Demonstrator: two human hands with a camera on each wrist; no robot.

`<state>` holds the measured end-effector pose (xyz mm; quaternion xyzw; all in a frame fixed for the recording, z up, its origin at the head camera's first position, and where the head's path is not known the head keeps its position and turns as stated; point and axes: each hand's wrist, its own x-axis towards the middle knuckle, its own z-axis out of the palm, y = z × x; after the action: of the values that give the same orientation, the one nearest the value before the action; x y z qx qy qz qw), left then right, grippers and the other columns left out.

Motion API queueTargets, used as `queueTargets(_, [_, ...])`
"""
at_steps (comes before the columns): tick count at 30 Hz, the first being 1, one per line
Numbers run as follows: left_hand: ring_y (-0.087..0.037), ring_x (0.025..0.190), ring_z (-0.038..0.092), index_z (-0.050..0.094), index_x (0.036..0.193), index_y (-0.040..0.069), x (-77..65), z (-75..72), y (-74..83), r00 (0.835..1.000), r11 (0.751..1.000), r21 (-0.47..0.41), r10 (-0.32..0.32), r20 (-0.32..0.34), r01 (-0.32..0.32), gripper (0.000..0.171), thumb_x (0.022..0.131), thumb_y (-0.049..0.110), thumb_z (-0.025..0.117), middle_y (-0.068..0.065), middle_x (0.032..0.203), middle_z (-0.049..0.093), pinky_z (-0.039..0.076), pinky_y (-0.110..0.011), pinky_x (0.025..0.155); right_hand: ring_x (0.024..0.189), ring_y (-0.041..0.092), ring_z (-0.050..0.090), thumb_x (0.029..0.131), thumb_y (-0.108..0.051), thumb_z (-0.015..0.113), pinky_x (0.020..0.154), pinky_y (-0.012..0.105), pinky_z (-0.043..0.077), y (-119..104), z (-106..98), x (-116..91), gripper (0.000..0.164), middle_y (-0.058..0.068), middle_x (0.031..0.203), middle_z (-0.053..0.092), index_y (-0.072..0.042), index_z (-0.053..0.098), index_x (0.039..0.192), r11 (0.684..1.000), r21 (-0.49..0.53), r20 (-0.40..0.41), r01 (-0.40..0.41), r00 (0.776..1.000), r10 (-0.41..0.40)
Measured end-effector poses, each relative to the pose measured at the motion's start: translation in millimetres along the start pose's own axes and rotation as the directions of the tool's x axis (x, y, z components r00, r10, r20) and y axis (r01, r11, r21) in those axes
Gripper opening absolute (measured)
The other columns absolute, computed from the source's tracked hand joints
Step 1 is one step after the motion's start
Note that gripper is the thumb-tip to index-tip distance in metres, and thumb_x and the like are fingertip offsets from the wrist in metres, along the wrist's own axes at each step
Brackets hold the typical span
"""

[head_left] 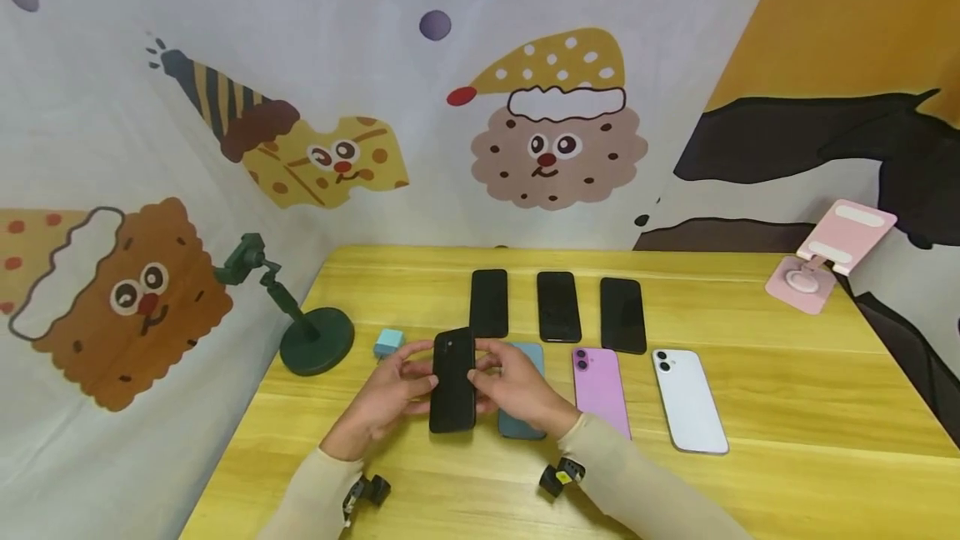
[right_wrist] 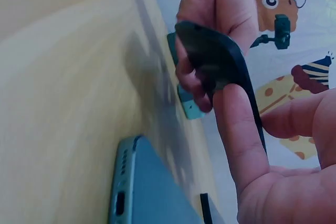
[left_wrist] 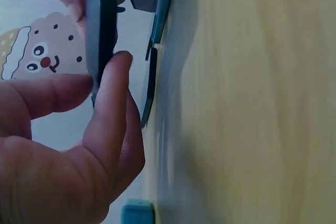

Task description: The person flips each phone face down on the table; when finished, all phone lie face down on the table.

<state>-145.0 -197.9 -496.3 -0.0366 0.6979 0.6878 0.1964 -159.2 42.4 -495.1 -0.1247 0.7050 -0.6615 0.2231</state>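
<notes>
Both hands hold a black smartphone [head_left: 453, 382] above the table, its camera side turned up in the head view. My left hand [head_left: 384, 394] pinches its left edge between thumb and fingers. At the opposite edge my right hand [head_left: 519, 382] pinches it the same way, as the right wrist view also shows. Partly behind the right hand lies a blue-teal phone [head_left: 522, 426] on the table. Beyond the held phone, a phone with a dark face [head_left: 489, 303] lies flat. A small light-blue block [head_left: 388, 343] stands just beyond the left hand.
Two more dark phones [head_left: 558, 307] lie in the back row. In the front row are a pink phone [head_left: 602, 390] and a white phone [head_left: 690, 401]. A dark green stand [head_left: 317, 340] rises at the left, a pink phone stand [head_left: 812, 273] at the back right.
</notes>
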Motion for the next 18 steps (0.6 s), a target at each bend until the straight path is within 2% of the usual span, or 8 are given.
queueTargets(7, [-0.023,0.089,0.070,0.049,0.158,0.012,0.1,2.1,5.0,0.993,0.987,0.159,0.007,-0.121,0.012,0.063,0.099,-0.005,0.067,-0.020,0.117,0.060,0.064,-0.038,0.068,0.074,0.020,0.074,0.104,-0.005,0.064,0.069,0.040,0.067,8,0,9,0.059,0.016,0.101,0.069,0.007,0.042,0.157,0.994,-0.103,-0.011,0.026,1.000,-0.028])
queueTargets(14, [-0.022,0.084,0.069,0.051,0.158,0.012,4.4,1.7,2.0,0.990,0.973,0.229,0.011,-0.141,0.022,0.063,0.099,-0.005,0.066,-0.018,0.112,0.061,0.063,-0.035,0.065,0.068,0.023,0.076,0.099,-0.001,0.068,0.062,0.034,0.065,14,1,16,0.053,0.010,0.089,0.077,0.008,0.053,0.149,0.969,-0.247,-0.038,0.030,0.998,-0.040])
queueTargets(18, [-0.020,0.078,0.065,0.052,0.157,0.012,5.2,1.9,0.5,0.990,0.962,0.271,0.012,-0.140,0.026,0.062,0.099,-0.005,0.067,-0.015,0.106,0.061,0.060,-0.033,0.062,0.067,0.022,0.077,0.096,0.000,0.071,0.061,0.033,0.065,15,1,17,0.055,0.009,0.087,0.079,0.009,0.053,0.148,0.962,-0.272,-0.045,0.015,0.999,-0.028])
